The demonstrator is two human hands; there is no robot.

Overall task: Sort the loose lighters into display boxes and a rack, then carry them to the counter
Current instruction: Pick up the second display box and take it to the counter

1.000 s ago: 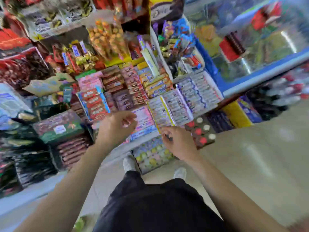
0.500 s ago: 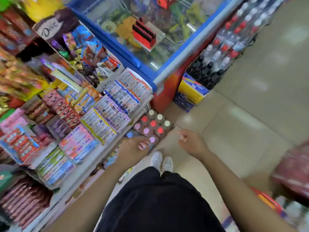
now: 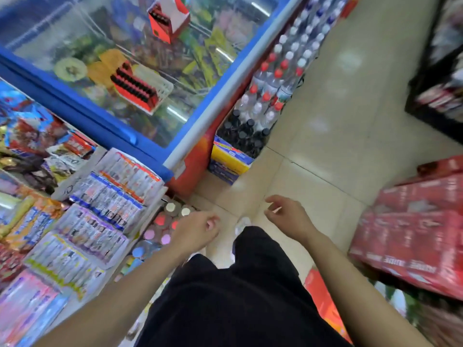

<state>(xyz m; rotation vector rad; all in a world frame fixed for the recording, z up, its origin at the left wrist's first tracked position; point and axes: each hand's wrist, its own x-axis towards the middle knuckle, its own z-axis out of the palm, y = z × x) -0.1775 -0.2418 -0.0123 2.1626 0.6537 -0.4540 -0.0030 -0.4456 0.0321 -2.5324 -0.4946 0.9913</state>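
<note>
Two red display boxes of black-topped lighters stand on the glass lid of the blue chest freezer [image 3: 105, 126]. The nearer lighter box [image 3: 135, 90] lies flat beside a white rack [image 3: 160, 87]. The farther lighter box [image 3: 166, 20] stands upright with its white lid flap raised. My left hand [image 3: 196, 230] hovers low over the aisle floor with its fingers loosely curled and nothing in it. My right hand [image 3: 288, 216] hangs beside it, also loosely curled and holding nothing. Both hands are well short of the freezer lid.
A snack shelf [image 3: 100, 196] packed with gum and candy boxes runs along the left. Packs of bottled water [image 3: 273, 88] line the freezer's front on the tiled floor [image 3: 338, 126]. Red cartons [image 3: 416, 229] are stacked at the right, and a dark shelf [image 3: 441, 91] stands beyond them.
My view has swung right, from the snack shelf toward the freezer and the aisle. Both hands have come off the shelf and dropped low in front of me.
</note>
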